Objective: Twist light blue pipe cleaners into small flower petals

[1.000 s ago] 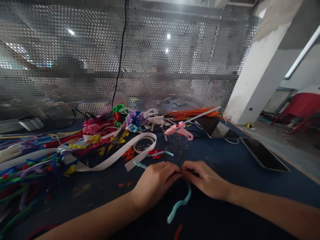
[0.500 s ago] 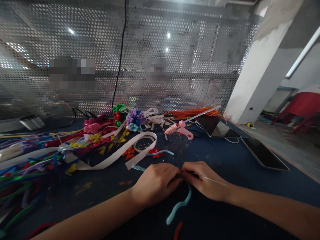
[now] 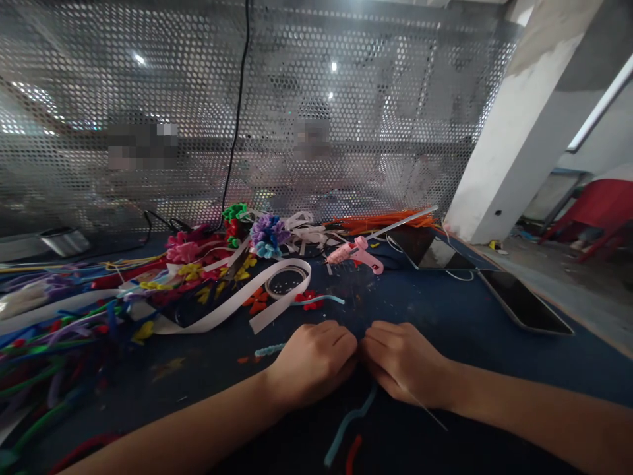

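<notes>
My left hand and my right hand rest knuckles-up, side by side on the dark blue table, fingers curled. Both grip a light blue pipe cleaner; one end pokes out left of my left hand, the other trails toward me below the hands. A thin pale wire sticks out from under my right hand toward the lower right. What lies between the fingertips is hidden.
A pink glue gun, a white ribbon and tape roll lie beyond the hands. Pipe-cleaner flowers and loose pipe cleaners crowd the left. Two dark tablets lie at right. A perforated metal screen stands behind.
Both hands have rolled over so the knuckles face up and drawn slightly toward me. The thin wire now points down-right instead of right. The blue pipe cleaner's tail has straightened.
</notes>
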Tool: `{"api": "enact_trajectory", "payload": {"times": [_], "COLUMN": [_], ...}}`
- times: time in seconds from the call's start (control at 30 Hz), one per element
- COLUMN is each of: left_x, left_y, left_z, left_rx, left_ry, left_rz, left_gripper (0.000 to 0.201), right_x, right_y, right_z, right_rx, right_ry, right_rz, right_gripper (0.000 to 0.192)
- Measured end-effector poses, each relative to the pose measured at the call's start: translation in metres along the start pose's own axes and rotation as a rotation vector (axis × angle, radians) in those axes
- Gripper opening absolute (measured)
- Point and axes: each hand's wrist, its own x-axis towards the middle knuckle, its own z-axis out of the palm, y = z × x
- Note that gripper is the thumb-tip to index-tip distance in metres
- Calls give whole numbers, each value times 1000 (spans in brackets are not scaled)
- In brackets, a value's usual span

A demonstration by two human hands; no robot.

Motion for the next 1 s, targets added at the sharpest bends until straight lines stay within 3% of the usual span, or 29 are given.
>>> {"api": "enact_trajectory", "payload": {"times": [0.33, 0.53, 0.7, 0.8, 0.9, 1.0], "left_x": [1, -1, 0, 7, 11, -10], "left_y": [3, 3, -4, -6, 6, 30], "left_z": [-3, -3, -2, -9, -22, -26], "left_rx": [232, 217, 38, -86, -239, -293], "left_ry": [88, 82, 5, 106, 212, 172], "left_rz": [199, 205, 106, -12, -96, -161], "left_gripper": [18, 21, 18, 12, 17, 18], "right_x": [-1, 0, 4, 7, 9, 10], "right_y": [-8, -10, -2, 5, 12, 15], "right_z": [-2, -4, -5, -5, -4, -4], "right_rx": [106, 247, 472, 637, 729, 783], "right_ry": [-24, -34, -37, 8, 57, 65], "right_rz": [113, 199, 317, 403, 464, 482], "right_gripper": [16, 19, 20, 20, 22, 21]}}
